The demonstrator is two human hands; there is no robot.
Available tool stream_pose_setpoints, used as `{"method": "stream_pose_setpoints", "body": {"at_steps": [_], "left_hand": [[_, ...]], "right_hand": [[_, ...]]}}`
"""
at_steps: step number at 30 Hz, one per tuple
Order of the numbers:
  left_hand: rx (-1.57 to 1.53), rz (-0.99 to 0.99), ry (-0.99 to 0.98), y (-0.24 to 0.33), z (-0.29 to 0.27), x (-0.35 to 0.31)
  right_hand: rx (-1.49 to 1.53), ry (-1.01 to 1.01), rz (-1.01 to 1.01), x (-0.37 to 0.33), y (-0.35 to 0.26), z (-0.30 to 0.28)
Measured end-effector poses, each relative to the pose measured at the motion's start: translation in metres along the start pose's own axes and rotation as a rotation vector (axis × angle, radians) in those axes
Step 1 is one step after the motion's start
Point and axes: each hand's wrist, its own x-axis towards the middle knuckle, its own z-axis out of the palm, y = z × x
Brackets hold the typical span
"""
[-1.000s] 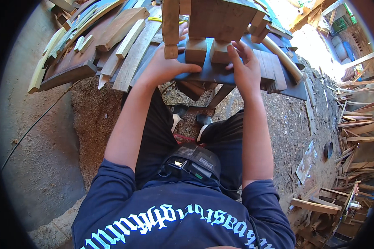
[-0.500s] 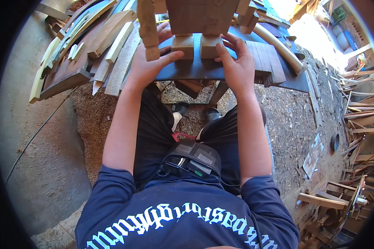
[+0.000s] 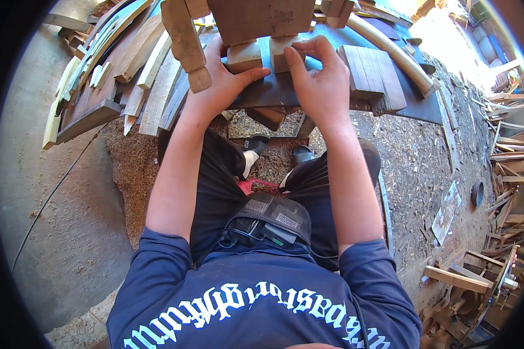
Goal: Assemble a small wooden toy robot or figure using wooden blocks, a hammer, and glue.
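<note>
Two short pale wooden blocks stand side by side on the dark bench top, under a brown wooden panel (image 3: 265, 22) that belongs to an upright wooden piece. My left hand (image 3: 224, 81) is closed around the left wooden block (image 3: 244, 57); its thumb lies along the block's front, and its other fingers are partly hidden. A shaped wooden leg (image 3: 183, 43) rises just in front of that hand. At the right wooden block (image 3: 280, 53), my right hand (image 3: 323, 75) grips the right side, thumb in front and index finger over the top.
Planks and offcuts (image 3: 140, 49) cover the bench's left side. Dark wooden blocks (image 3: 372, 78) and a long rounded pole (image 3: 393, 55) lie to the right. Sawdust and chips cover the ground (image 3: 413, 174); a scrap wood pile (image 3: 512, 157) stands far right. A cable (image 3: 52, 192) runs along the left.
The upright wooden piece, the blocks and the bench appear shifted left and up in view. My right fingers have closed in on the right block, and my left thumb reaches further right.
</note>
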Motion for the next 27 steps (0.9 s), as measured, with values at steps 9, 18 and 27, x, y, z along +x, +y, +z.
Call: {"method": "stream_pose_setpoints", "body": {"at_steps": [9, 18, 27], "left_hand": [[0.125, 0.132, 0.025, -0.001, 0.0, -0.023], [0.294, 0.138, 0.367, 0.005, 0.028, -0.041], [0.155, 0.151, 0.224, 0.03, 0.031, -0.07]], "right_hand": [[-0.098, -0.008, -0.05, 0.001, -0.001, -0.001], [0.119, -0.131, -0.007, -0.018, -0.027, -0.003], [-0.084, -0.126, 0.056, -0.046, -0.042, -0.004]]}}
